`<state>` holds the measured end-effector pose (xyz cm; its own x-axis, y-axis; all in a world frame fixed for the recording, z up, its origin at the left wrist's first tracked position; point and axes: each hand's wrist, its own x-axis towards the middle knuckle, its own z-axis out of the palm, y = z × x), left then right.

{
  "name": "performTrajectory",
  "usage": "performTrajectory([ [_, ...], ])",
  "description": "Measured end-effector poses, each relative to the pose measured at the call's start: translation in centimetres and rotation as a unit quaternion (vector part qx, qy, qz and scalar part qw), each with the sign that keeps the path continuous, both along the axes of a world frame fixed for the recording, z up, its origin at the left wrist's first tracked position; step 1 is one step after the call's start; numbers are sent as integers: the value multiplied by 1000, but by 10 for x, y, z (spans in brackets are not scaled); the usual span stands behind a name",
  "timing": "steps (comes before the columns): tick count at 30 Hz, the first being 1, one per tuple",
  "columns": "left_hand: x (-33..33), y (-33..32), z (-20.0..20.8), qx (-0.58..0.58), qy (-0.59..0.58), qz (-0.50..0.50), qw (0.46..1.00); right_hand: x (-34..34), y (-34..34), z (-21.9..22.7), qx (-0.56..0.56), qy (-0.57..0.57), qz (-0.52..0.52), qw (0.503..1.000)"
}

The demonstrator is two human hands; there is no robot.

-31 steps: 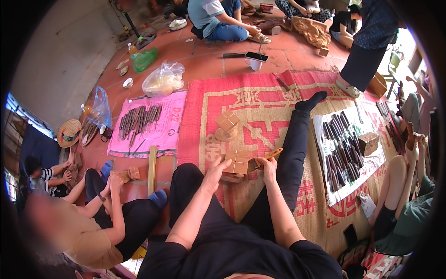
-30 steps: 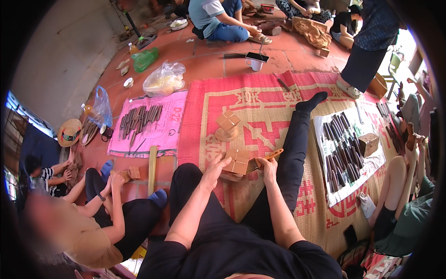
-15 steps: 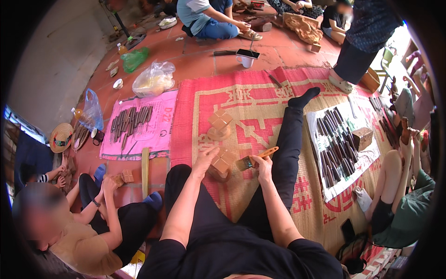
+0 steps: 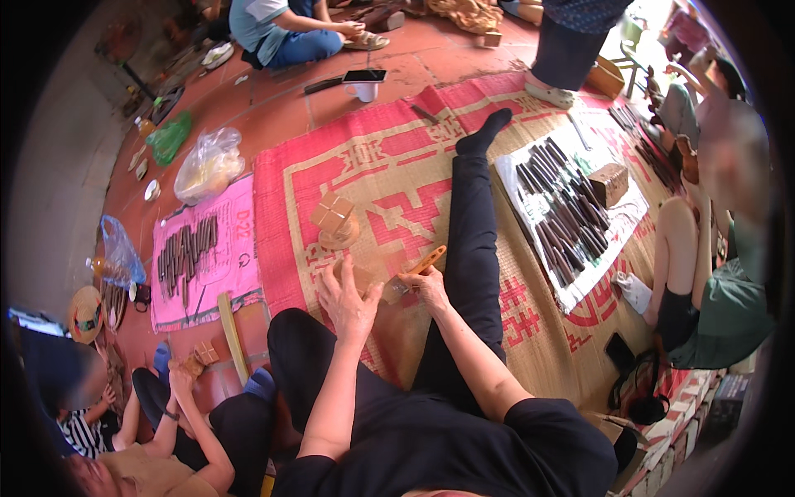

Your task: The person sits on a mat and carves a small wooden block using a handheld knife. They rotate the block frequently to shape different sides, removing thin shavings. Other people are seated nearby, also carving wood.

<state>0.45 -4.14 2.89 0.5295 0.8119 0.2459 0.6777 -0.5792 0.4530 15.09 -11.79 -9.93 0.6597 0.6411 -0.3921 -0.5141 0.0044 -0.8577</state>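
My right hand (image 4: 427,287) is closed round a paintbrush with an orange handle (image 4: 428,260). The blurred bristles point left, close to my left hand (image 4: 349,300). That hand has its fingers raised and spread. Just beyond it is a wooden block (image 4: 364,277), mostly hidden by the fingers; whether they touch it I cannot tell. Farther off on the mat stands a second carved wooden piece (image 4: 332,213), its square top marked with pale crossing lines and its base round.
A patterned red and tan mat (image 4: 389,178) lies under my stretched leg. Rows of dark chisel-like tools rest on a white sheet (image 4: 571,290) at right and a pink sheet (image 4: 244,286) at left. A person at left holds another wooden block (image 4: 204,354). A mug (image 4: 363,89) carries a phone.
The whole scene has shifted left in the picture as the view turned. My left hand has opened its fingers over the near block. The brush has come closer to that hand.
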Motion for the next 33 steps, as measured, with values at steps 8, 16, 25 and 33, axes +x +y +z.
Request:
performTrajectory([
  [8, -1, 15, -12, 0, -38, -14, 999, -2, 3, -5, -14, 22, 34, 999],
  [16, -12, 30, -3, -65, -46, -122, 989, -2, -12, -11, -32, 31, 41, 998],
  [25, -14, 28, 9, -61, 0, -129, 990, -1, -10, -8, -60, 41, 43, 996],
  [33, 9, 27, 2, -16, 25, -40, 999, -2, 15, 31, 53, 42, -19, 998],
])
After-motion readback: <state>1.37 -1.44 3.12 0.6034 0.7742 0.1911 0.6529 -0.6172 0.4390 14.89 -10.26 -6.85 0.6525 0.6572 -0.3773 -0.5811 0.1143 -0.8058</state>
